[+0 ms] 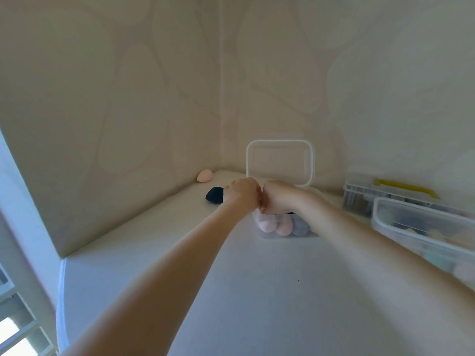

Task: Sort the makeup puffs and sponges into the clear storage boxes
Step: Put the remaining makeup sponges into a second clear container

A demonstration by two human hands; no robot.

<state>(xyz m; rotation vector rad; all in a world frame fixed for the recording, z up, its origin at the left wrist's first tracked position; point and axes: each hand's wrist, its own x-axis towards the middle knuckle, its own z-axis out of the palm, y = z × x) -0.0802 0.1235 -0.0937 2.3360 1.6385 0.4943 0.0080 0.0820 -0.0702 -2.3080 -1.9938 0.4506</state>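
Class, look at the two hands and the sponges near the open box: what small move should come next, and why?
Probably the left hand should close on the dark sponge it reaches and carry it to the open clear box, which already holds pink and grey sponges. The right hand sits over that box. A peach sponge also lies loose by the wall.

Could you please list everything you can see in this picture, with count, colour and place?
Open box: one, clear, centre of the white table, lid upright behind.
Sponges in box: at least three, two pink, one grey-blue.
Dark sponge: one, navy, on table by the left hand.
Peach sponge: one, against left wall.
Side boxes: two, clear, right; the farther has a yellow handle.
Hands: left reaching at dark sponge; right over open box, grip unclear.
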